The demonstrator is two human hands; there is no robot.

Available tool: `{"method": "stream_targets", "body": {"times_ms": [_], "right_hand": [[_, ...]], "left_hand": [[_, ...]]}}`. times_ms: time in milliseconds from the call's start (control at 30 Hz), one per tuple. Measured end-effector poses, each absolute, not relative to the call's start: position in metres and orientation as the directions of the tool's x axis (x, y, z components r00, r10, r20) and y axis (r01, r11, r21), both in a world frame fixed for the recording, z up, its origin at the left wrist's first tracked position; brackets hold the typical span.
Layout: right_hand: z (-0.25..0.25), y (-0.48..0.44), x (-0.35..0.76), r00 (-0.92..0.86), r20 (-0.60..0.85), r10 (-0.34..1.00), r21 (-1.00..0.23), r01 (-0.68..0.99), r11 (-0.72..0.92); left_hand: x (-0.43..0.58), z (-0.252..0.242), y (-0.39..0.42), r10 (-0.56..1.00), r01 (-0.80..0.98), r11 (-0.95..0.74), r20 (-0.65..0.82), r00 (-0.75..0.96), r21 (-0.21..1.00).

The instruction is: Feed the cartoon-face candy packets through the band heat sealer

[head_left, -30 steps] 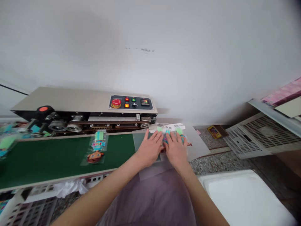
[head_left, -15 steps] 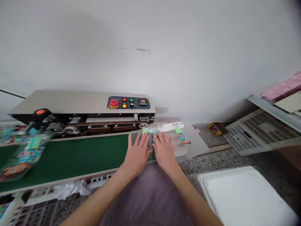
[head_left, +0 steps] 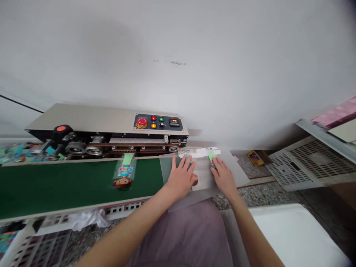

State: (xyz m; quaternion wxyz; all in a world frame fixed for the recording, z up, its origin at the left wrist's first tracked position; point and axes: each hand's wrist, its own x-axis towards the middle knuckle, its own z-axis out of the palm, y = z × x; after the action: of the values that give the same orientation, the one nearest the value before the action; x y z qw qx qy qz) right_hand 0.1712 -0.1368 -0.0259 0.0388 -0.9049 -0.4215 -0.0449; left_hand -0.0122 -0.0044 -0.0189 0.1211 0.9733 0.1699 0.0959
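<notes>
My left hand (head_left: 180, 180) lies palm down with fingers spread over a small clear packet, mostly hidden; a bit of its printed character (head_left: 195, 180) shows by the thumb. My right hand (head_left: 224, 178) rests fingertips down on another packet with a green top (head_left: 211, 154), its fingers stretched out. Both packets lie on a translucent sheet (head_left: 235, 172) at the right end of the green belt (head_left: 83, 181). On the belt, a packet with a printed character (head_left: 125, 171) has its top edge at the band sealer (head_left: 111, 120).
The sealer's control panel (head_left: 158, 122) has lit buttons and a red knob. Several packets (head_left: 13, 154) lie behind the belt's far left. A white crate (head_left: 294, 163) stands at the right, near a small box (head_left: 255, 158). A white lid-like surface (head_left: 294, 230) is at lower right.
Both hands have moved right along the sheet and spread apart. A packet now lies on the belt at the sealer, left of my hands. The packet at the belt's far left has gone from there.
</notes>
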Motion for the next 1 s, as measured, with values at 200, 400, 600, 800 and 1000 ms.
{"method": "stream_targets", "body": {"times_ms": [200, 400, 600, 800, 1000], "right_hand": [[-0.038, -0.113, 0.102, 0.622, 0.191, 0.759, -0.061, 0.78, -0.623], [-0.031, -0.094, 0.062, 0.581, 0.214, 0.786, -0.072, 0.811, -0.58], [-0.026, -0.076, 0.034, 0.575, 0.208, 0.791, -0.125, 0.818, -0.561], [-0.025, -0.049, 0.003, 0.572, 0.188, 0.798, -0.237, 0.815, -0.528], [-0.001, -0.04, -0.042, 0.471, 0.16, 0.867, -0.36, 0.846, -0.393]], "left_hand": [[-0.039, -0.036, 0.011, 0.371, 0.329, -0.919, 0.192, 0.909, 0.219], [-0.079, -0.03, 0.031, 0.471, 0.448, -0.879, 0.148, 0.87, 0.163], [-0.151, -0.022, 0.042, 0.573, 0.571, -0.819, 0.142, 0.807, 0.06], [-0.243, -0.03, 0.017, 0.565, 0.583, -0.811, 0.318, 0.761, 0.047], [-0.276, -0.048, -0.031, 0.485, 0.457, -0.872, 0.425, 0.764, 0.175]]}}
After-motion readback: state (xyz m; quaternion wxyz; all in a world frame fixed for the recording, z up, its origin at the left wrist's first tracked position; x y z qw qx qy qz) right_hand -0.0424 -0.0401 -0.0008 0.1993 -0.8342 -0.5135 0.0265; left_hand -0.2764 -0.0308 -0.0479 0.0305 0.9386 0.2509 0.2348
